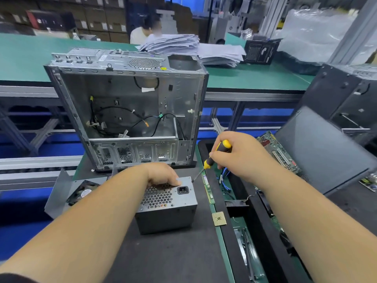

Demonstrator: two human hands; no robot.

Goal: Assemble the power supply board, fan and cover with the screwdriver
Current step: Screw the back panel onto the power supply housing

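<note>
A grey metal power supply box [169, 211] stands on the dark mat, honeycomb grille and power socket facing up. My left hand [163, 173] grips its far top edge, fingers curled over the rim. My right hand [240, 156] holds a yellow and black screwdriver [214, 157], whose tip touches the box's top right corner. Behind the box stands an open silver computer case [130, 111] with loose black cables inside. A black fan [81, 193] lies to the left of the box on a grey metal cover plate [57, 193].
A memory stick [208, 190] and a processor chip [219, 218] lie right of the box. Beyond them a black tray [242, 217] holds cables and parts. A green circuit board [279, 152] and a dark panel [322, 150] are at the right. Paper stacks [183, 45] sit on the far green bench.
</note>
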